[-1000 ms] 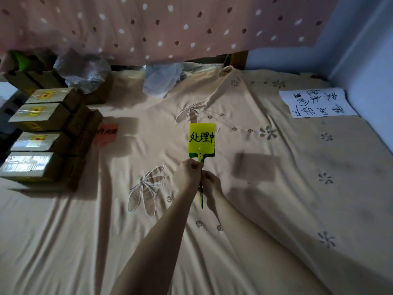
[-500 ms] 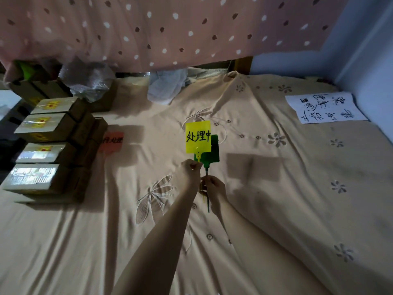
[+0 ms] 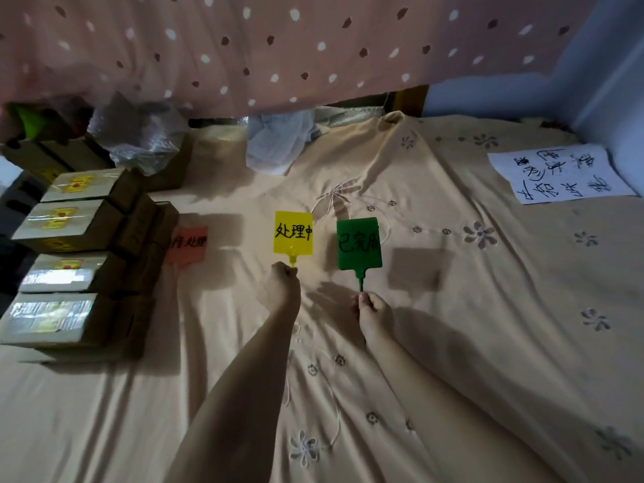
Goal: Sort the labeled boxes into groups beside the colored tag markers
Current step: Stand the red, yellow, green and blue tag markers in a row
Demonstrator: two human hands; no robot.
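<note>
Left hand (image 3: 280,285) pinches the stem of the yellow tag (image 3: 293,232); right hand (image 3: 372,310) pinches the stem of the green tag (image 3: 358,244), held side by side over the bedsheet (image 3: 488,308). Orange tag (image 3: 188,244) lies flat further left, just beside the stacked labeled boxes (image 3: 73,259). Looks like marker setup only: two tags not yet laid down, no boxes sorted. Handwritten paper sheet (image 3: 561,174) at far right.

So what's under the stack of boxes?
The boxes sit on the beige bedsheet. A flat cardboard piece seems to poke out beneath the nearest one. Whatever lies under the middle of the stack is covered.
</note>
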